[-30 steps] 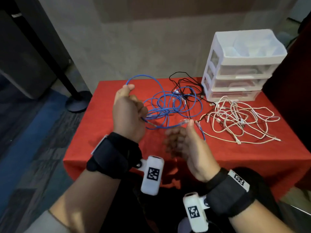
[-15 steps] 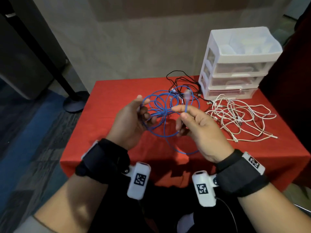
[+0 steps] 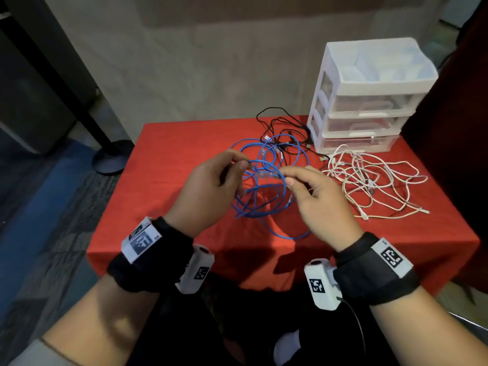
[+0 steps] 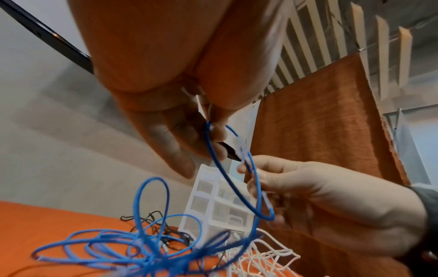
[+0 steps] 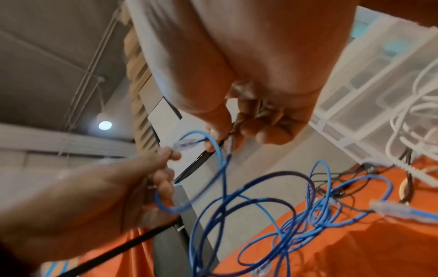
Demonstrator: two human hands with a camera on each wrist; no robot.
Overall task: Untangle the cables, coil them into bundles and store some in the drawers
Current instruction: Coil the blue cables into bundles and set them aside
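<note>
A blue network cable (image 3: 274,204) hangs in tangled loops between my hands above the red table (image 3: 169,159). My left hand (image 3: 241,165) pinches one loop of it. My right hand (image 3: 286,177) pinches the cable just behind its clear plug (image 3: 266,175), which points toward the left hand. In the left wrist view the left fingers (image 4: 213,131) hold the blue cable (image 4: 220,168) beside the plug (image 4: 241,148). In the right wrist view a second clear plug (image 5: 391,208) dangles free. Thin black cables (image 3: 285,136) tangle with the blue loops at the back.
A white three-drawer unit (image 3: 369,101) stands at the table's back right, drawers closed. A tangle of white cables (image 3: 369,180) lies in front of it. A black stand base (image 3: 111,159) sits on the floor to the left.
My right hand has lowered the plug end and brought it leftward, close to the left hand. The left hand has shifted its pinch along the blue loop, and both hands have drawn together.
</note>
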